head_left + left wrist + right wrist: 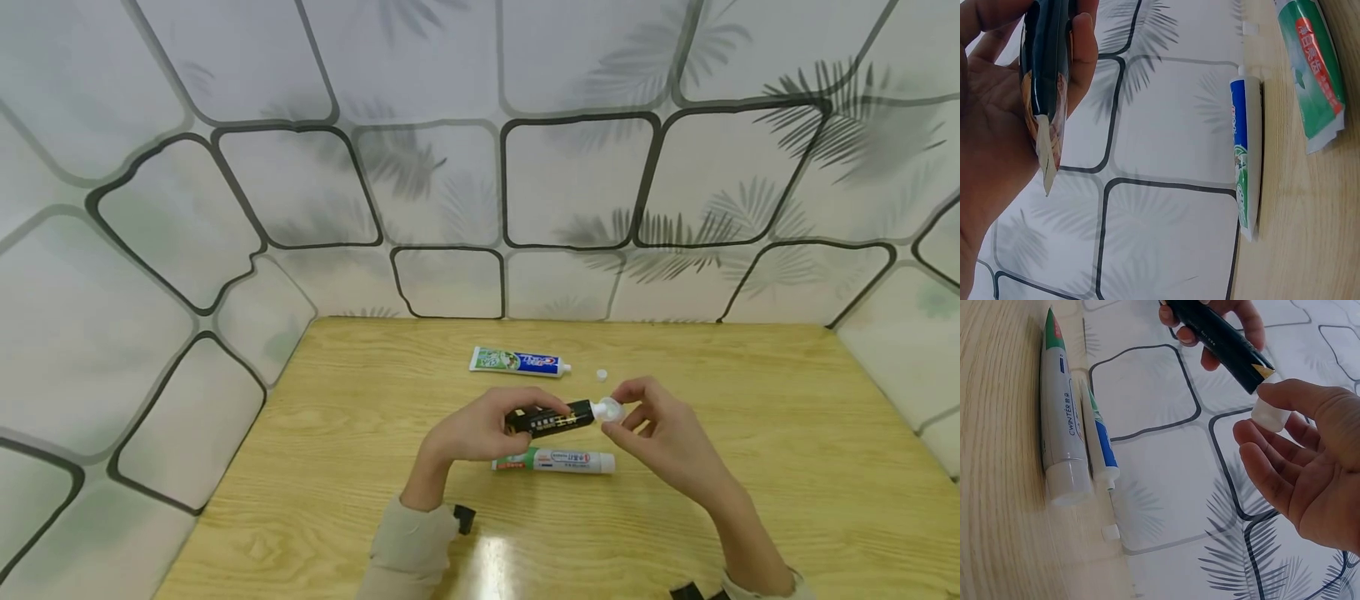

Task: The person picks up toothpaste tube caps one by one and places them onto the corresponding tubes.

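A black toothpaste tube (562, 420) with gold lettering is gripped by my left hand (476, 427), held lengthwise above the table with its neck to the right. In the left wrist view, the crimped tail end of this black tube (1047, 81) shows between thumb and fingers. My right hand (671, 437) pinches the white cap (611, 409) at the neck of the tube. In the right wrist view, thumb and fingertips lie around the cap (1269, 417), which sits right at the tube's end.
On the wooden table (322, 433), a green and white toothpaste tube (577, 461) with its cap on lies below the hands. Farther back lies a blue and green toothpaste tube (517, 362), nozzle bare, with a small white cap (602, 376) near it. Patterned cloth (577, 183) surrounds the table.
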Demonstrator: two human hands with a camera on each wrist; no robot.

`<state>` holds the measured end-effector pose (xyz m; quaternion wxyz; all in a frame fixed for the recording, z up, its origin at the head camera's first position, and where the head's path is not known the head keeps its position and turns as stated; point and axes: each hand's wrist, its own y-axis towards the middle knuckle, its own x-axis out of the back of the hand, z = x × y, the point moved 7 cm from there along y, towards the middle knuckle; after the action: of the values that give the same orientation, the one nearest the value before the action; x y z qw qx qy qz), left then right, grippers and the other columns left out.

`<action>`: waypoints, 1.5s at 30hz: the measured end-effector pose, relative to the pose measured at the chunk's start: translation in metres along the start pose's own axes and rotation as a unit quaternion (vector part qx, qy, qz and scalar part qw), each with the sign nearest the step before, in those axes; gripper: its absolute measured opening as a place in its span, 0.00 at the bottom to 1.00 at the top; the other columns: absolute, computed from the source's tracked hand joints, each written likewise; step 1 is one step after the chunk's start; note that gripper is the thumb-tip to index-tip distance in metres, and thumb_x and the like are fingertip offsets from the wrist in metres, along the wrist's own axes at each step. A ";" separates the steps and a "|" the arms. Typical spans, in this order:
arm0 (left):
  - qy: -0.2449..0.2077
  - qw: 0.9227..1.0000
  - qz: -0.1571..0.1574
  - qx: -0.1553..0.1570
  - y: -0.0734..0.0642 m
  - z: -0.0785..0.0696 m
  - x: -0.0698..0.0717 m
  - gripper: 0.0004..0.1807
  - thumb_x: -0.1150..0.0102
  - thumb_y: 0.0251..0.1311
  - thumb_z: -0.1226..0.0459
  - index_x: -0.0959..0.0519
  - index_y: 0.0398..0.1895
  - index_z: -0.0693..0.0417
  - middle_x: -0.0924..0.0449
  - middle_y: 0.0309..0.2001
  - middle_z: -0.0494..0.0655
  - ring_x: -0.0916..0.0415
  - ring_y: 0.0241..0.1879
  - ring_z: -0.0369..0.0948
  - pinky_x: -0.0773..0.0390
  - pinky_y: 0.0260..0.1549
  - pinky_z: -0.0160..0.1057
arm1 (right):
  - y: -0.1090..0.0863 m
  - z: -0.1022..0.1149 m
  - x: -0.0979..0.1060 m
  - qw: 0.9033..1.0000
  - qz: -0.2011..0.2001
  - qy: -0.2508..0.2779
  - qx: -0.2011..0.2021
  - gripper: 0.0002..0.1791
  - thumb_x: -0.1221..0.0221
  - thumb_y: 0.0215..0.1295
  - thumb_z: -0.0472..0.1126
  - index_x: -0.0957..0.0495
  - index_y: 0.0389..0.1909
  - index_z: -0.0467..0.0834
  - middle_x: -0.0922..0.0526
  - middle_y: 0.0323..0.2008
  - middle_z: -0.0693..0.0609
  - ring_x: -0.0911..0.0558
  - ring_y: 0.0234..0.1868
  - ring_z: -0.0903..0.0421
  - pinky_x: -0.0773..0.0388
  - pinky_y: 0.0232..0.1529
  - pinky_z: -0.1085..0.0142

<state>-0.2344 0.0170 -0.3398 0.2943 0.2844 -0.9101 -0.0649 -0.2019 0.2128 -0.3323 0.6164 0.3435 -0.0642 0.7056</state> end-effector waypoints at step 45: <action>0.002 0.998 0.039 0.038 0.001 0.007 -0.007 0.33 0.52 0.54 0.82 0.26 0.64 0.51 0.26 0.63 0.46 0.38 0.12 0.31 0.30 0.20 0.30 | -0.002 0.003 -0.006 0.996 0.002 -0.040 0.080 0.19 0.32 0.56 0.27 0.20 0.48 0.44 0.17 0.41 0.55 0.21 0.29 0.67 0.22 0.26 0.67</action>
<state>-0.2342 0.0213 -0.3482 0.2877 0.2598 -0.9216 -0.0177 -0.1987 0.2066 -0.3344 0.5829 0.4197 -0.0331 0.6950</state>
